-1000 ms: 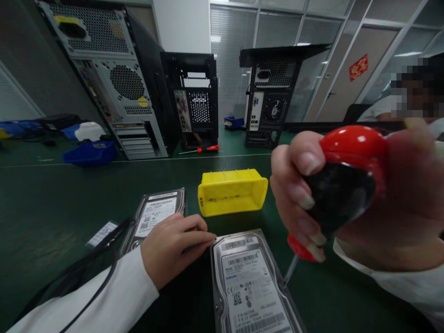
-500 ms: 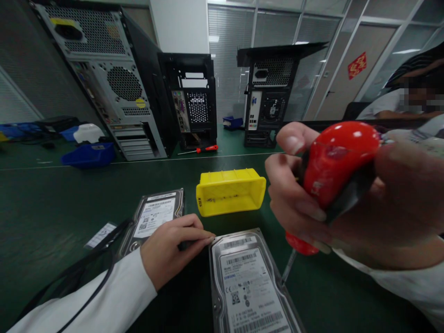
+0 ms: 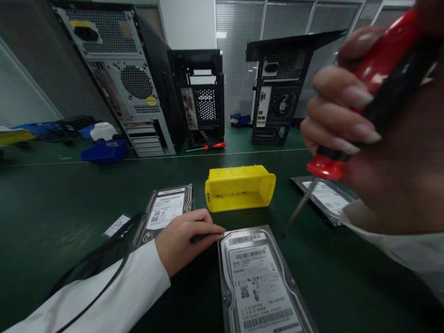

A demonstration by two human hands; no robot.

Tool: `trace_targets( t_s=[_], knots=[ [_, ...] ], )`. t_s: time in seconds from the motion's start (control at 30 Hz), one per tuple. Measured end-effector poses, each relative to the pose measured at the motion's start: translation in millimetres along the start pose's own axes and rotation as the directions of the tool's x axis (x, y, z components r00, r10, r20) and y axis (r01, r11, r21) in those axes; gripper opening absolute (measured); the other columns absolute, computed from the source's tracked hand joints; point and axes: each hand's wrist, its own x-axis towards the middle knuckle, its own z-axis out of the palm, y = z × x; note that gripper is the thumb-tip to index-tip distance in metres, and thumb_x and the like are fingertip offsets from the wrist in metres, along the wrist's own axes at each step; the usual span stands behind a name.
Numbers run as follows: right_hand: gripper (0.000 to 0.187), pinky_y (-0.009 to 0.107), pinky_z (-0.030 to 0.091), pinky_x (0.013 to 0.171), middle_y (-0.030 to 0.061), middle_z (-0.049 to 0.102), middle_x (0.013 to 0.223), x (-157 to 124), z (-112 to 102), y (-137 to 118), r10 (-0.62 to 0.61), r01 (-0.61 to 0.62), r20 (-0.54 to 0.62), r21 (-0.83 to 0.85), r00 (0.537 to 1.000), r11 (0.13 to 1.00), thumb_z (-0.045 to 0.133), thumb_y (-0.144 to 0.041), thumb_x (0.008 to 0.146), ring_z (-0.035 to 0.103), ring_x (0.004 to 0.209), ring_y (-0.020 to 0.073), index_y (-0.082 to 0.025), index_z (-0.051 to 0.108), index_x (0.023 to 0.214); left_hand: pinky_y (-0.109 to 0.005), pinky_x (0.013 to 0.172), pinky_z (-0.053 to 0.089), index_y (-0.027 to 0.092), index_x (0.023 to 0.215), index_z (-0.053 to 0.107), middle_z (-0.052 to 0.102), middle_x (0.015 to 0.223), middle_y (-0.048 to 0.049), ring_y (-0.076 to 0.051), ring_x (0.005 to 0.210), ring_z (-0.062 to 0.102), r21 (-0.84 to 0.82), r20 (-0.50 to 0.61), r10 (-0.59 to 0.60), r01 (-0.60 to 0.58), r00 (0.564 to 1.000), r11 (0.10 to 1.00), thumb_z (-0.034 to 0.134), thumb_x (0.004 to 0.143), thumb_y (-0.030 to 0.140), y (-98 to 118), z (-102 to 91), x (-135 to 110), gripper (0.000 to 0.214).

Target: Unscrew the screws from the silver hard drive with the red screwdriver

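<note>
My right hand [image 3: 350, 115] is wrapped round the red and black handle of a screwdriver [image 3: 374, 78], held up close to the camera. Its metal shaft [image 3: 301, 206] slants down to the green mat, just right of the nearest hard drive [image 3: 258, 282]. My left hand [image 3: 185, 238] rests on the mat at that drive's upper left corner, fingers stretched against its edge. A second hard drive [image 3: 166, 210] lies behind my left hand. A third hard drive [image 3: 324, 196] lies to the right, partly hidden by my right hand.
A yellow bin [image 3: 239, 187] lies on its side behind the drives. Three computer cases [image 3: 135, 88] [image 3: 203, 97] [image 3: 277, 92] stand at the back, with a small red screwdriver [image 3: 213, 146] before them. A blue bin [image 3: 104, 151] sits at the left. A black cable [image 3: 100, 254] crosses my left sleeve.
My right hand has lifted up and to the right with the screwdriver, tilting its handle. This uncovers the third hard drive at the right. My left hand stays at the drive's corner.
</note>
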Motion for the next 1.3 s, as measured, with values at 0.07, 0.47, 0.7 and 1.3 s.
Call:
trace_targets(
  t_s=[0.07,0.47,0.7,1.3],
  knots=[
    [0.037,0.015,0.021,0.032,-0.0070,0.032,0.053,13,8,7,-0.042,0.040,0.069,0.037,0.997,0.999,0.013,-0.035,0.090,0.025,0.037,0.0025,-0.019,0.037,0.067,-0.021,0.061,0.044,0.024,0.099,0.069,0.058,0.079,-0.0013,-0.011,0.070,0.055,0.005,0.009,-0.003,0.003,1.000,1.000,0.055,0.085,0.018,0,-0.4,0,0.021],
    [0.026,0.016,0.023,0.032,-0.0068,0.039,0.053,32,57,72,-0.087,-0.101,0.398,0.428,0.913,0.898,0.048,-0.034,0.082,0.031,0.033,0.0028,-0.019,0.035,0.066,-0.022,0.062,0.045,0.020,0.095,0.069,0.057,0.078,-0.0026,-0.012,0.070,0.055,0.016,0.028,0.047,-0.047,0.999,0.999,0.052,0.087,0.022,-5,-0.9,-1,0.019],
    [0.019,0.016,0.022,0.030,-0.0071,0.036,0.050,30,61,77,0.002,-0.166,0.387,0.390,0.922,0.906,0.039,-0.026,0.086,0.028,0.030,0.0042,-0.019,0.038,0.068,-0.021,0.063,0.045,0.020,0.093,0.069,0.059,0.079,-0.0025,-0.012,0.070,0.055,0.081,0.026,0.092,-0.094,0.995,0.992,0.052,0.087,0.021,-9,-2.2,-2,0.018],
    [0.019,0.016,0.020,0.030,-0.0076,0.035,0.050,27,57,79,-0.036,-0.123,0.373,0.393,0.927,0.911,0.034,-0.022,0.087,0.028,0.031,0.0033,-0.019,0.037,0.069,-0.018,0.052,0.039,0.017,0.080,0.069,0.057,0.072,-0.0012,-0.008,0.057,0.051,-0.138,0.002,-0.105,0.104,0.994,0.985,0.060,0.078,0.014,-6,0.9,6,0.010]
  ],
)
